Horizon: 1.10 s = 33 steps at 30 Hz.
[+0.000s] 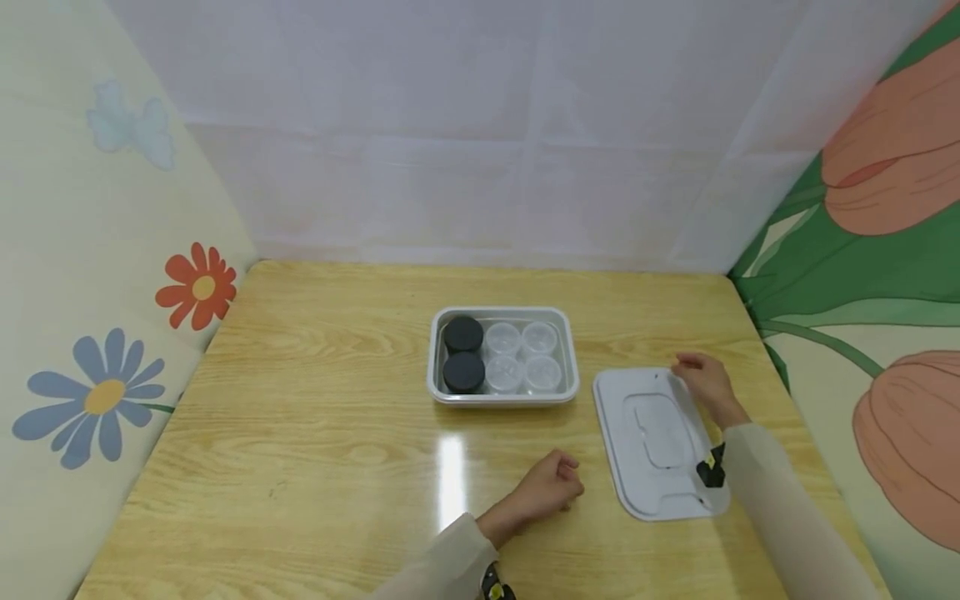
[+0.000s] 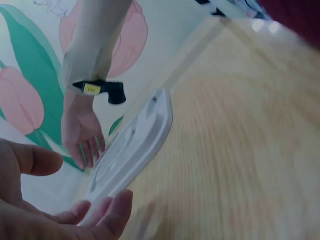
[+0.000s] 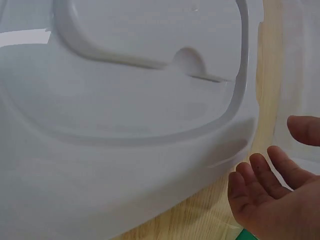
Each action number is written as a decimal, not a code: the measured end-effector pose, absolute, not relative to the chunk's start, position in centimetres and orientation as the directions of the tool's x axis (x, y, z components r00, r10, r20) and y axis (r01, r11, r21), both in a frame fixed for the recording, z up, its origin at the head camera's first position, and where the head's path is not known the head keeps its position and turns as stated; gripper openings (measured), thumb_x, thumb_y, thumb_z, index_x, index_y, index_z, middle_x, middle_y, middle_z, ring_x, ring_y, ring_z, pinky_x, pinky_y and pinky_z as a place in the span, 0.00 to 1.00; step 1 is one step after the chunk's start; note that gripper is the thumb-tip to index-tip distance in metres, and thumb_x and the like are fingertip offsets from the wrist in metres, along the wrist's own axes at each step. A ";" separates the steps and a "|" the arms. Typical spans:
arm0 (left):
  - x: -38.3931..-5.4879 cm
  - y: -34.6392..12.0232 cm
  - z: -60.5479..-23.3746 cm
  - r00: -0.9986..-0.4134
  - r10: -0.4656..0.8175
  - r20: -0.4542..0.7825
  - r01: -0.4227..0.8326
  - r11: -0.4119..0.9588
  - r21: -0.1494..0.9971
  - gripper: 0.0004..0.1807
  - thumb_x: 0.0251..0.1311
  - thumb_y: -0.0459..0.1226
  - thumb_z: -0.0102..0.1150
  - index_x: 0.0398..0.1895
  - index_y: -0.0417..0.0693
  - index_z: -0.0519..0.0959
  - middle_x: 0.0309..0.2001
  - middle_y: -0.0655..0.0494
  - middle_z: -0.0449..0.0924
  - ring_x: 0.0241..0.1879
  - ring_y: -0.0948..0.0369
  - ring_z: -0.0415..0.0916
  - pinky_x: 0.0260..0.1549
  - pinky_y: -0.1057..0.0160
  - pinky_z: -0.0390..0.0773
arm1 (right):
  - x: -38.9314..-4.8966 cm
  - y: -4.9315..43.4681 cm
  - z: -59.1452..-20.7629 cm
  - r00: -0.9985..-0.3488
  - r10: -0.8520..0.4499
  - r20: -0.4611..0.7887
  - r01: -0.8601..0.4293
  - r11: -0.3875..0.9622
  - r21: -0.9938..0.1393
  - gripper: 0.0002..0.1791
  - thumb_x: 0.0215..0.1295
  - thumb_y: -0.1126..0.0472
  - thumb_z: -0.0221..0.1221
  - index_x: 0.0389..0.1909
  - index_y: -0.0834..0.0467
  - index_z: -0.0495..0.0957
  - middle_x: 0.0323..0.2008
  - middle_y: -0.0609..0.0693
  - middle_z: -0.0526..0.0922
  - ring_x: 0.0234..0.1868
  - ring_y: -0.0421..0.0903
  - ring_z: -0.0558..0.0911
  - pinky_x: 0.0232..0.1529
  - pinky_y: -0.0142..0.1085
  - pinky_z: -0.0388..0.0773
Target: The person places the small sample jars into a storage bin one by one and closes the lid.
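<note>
A white plastic lid point(image 1: 630, 467) lies flat on the right side of the table. At its far right corner hovers my right hand point(image 1: 707, 385), fingers apart and loosely bent, with nothing in them. In the right wrist view, the fingertips point(image 3: 256, 162) are right at the lid's edge point(image 3: 150, 165). My left hand point(image 1: 546, 485) is over the table left of the lid, its fingers loosely curved around nothing. Farther back stands a white-rimmed container point(image 1: 502, 400). Inside are two round black-topped pieces point(image 1: 464, 372) on the left and several clear round cups point(image 1: 504, 374) on the right.
The wood-grain table point(image 1: 315, 467) carries the container and lid. A white cloth point(image 1: 465, 200) hangs behind it. Flower-printed sheets point(image 1: 877, 275) stand on both sides, the right one close to my right arm.
</note>
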State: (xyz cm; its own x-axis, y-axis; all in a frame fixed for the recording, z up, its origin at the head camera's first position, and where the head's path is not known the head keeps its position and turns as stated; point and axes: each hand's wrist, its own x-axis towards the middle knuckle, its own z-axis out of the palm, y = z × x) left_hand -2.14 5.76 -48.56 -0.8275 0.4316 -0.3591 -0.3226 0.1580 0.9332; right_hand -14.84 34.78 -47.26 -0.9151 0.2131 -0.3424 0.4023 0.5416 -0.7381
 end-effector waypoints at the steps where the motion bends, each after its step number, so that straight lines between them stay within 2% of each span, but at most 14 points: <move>1: -1.9 6.2 -48.6 -0.811 0.434 -0.392 -0.371 0.136 0.919 0.20 0.56 0.29 0.54 0.52 0.32 0.69 0.38 0.50 0.75 0.32 0.61 0.72 0.31 0.62 0.80 | -14.8 34.9 -47.3 -0.913 0.200 -0.356 0.406 0.538 -0.739 0.31 0.69 0.59 0.49 0.67 0.71 0.58 0.64 0.71 0.63 0.61 0.61 0.68 0.60 0.48 0.69; 3: -1.6 6.8 -48.7 -0.781 0.436 -0.447 -0.455 0.094 0.886 0.21 0.56 0.29 0.52 0.54 0.31 0.67 0.39 0.49 0.75 0.35 0.60 0.72 0.33 0.59 0.81 | -14.7 35.1 -47.3 -0.909 0.168 -0.381 0.407 0.542 -0.735 0.33 0.70 0.58 0.48 0.69 0.71 0.53 0.68 0.71 0.57 0.67 0.65 0.61 0.67 0.54 0.61; 5: -1.3 7.4 -48.8 -0.746 0.443 -0.497 -0.531 0.052 0.845 0.23 0.56 0.30 0.51 0.56 0.31 0.66 0.41 0.47 0.74 0.39 0.58 0.73 0.36 0.56 0.82 | -14.6 35.3 -47.3 -0.906 0.143 -0.399 0.407 0.553 -0.727 0.35 0.70 0.57 0.47 0.70 0.71 0.50 0.70 0.71 0.53 0.69 0.66 0.57 0.68 0.55 0.57; 9: -1.0 8.1 -48.9 -0.687 0.463 -0.561 -0.644 -0.029 0.765 0.25 0.57 0.31 0.49 0.58 0.31 0.62 0.46 0.44 0.71 0.48 0.50 0.73 0.43 0.47 0.79 | -14.5 35.4 -47.5 -0.906 0.107 -0.409 0.389 0.591 -0.707 0.37 0.71 0.56 0.48 0.71 0.71 0.46 0.70 0.72 0.52 0.69 0.67 0.56 0.68 0.56 0.57; 15: -0.7 8.8 -48.6 -0.624 0.488 -0.610 -0.730 -0.086 0.678 0.19 0.57 0.33 0.48 0.51 0.32 0.64 0.45 0.41 0.67 0.54 0.40 0.69 0.51 0.36 0.72 | -14.5 34.9 -48.0 -0.905 0.105 -0.413 0.382 0.628 -0.678 0.37 0.71 0.55 0.48 0.71 0.70 0.46 0.69 0.72 0.53 0.68 0.68 0.57 0.67 0.57 0.57; 19: -0.4 9.2 -48.7 -0.599 0.489 -0.634 -0.767 -0.123 0.630 0.18 0.56 0.34 0.47 0.48 0.32 0.66 0.46 0.35 0.69 0.56 0.36 0.68 0.52 0.34 0.71 | -14.5 34.5 -48.3 -0.912 0.102 -0.397 0.366 0.640 -0.676 0.36 0.70 0.56 0.49 0.71 0.71 0.49 0.69 0.72 0.54 0.68 0.68 0.57 0.67 0.56 0.58; 24: -0.1 9.9 -48.9 -0.579 0.516 -0.632 -0.794 -0.179 0.582 0.22 0.58 0.34 0.44 0.54 0.28 0.64 0.51 0.27 0.67 0.60 0.29 0.60 0.54 0.33 0.68 | -14.7 34.4 -48.6 -0.922 0.097 -0.374 0.338 0.672 -0.659 0.36 0.69 0.56 0.50 0.70 0.72 0.50 0.68 0.72 0.56 0.69 0.68 0.56 0.68 0.56 0.58; 33: -0.2 11.0 -48.9 -0.581 0.520 -0.626 -0.801 -0.231 0.552 0.28 0.57 0.33 0.43 0.60 0.26 0.60 0.53 0.22 0.64 0.61 0.28 0.58 0.55 0.34 0.68 | -14.6 34.2 -48.3 -0.927 0.103 -0.361 0.331 0.677 -0.657 0.34 0.69 0.58 0.51 0.68 0.73 0.53 0.66 0.73 0.59 0.67 0.68 0.59 0.67 0.56 0.59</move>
